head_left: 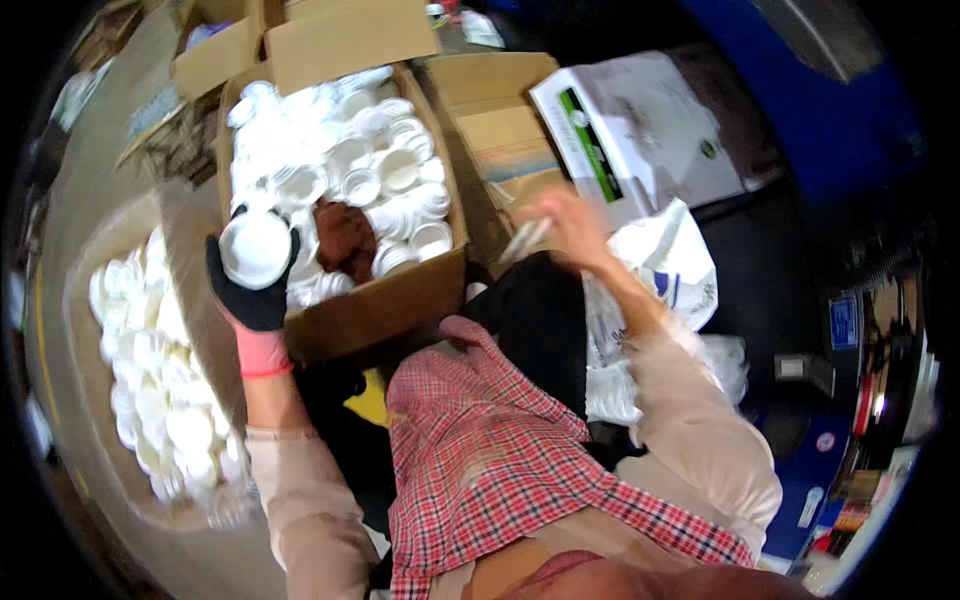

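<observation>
Apron of red checked cloth (490, 460) is worn at six o'clock, nearest the view. At nine o'clock, a round white dish (256, 250) is held by the left hand (252, 285), black-gloved with a pink cuff, its fingers curled around the rim. Between one and two o'clock, a thin pale piece (527, 240) is gripped by the bare right hand (568, 228); both are blurred, so the exact finger placement cannot be told. Toward three o'clock, a white plastic bag (695, 255) is seen beside the right forearm. At ten o'clock, a cardboard box (375, 312) is filled with white dishes (400, 170), among which a brown bundle (345, 240) is laid. Farther off, between one and two o'clock, a white carton (665, 135) is marked by a green stripe.
</observation>
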Available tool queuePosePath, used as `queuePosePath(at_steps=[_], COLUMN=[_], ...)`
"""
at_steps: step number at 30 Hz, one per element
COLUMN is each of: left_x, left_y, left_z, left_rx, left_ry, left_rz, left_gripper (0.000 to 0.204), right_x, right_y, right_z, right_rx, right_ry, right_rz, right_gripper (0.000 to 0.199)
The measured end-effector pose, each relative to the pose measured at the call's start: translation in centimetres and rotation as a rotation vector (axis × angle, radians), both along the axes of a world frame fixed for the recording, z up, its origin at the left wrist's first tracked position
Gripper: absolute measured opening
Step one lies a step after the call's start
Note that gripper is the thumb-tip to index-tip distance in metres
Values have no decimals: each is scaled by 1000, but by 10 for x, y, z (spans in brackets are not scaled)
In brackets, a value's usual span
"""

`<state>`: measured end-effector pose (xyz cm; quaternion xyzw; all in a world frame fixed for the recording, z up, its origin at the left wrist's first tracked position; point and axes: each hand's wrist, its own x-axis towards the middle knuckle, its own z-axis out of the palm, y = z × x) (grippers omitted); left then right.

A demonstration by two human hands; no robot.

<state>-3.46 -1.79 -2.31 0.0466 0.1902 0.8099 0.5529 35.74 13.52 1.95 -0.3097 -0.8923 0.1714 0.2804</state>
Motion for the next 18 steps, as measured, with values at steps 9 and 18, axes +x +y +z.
queuePosePath(at_steps=[9,18], left_x=[-1,4], left_y=[13,19], left_z=[-32,-23], left_rx=[-3,-76], left_ry=[-3,372], left_rz=[36,205], left_gripper=[71,57], right_x=[23,-231], right_y=[7,-1], right_z=[-15,-178], right_rx=[-197,-204], right_ry=[-431,-322], right_rz=[-188,54], right_gripper=[35,64])
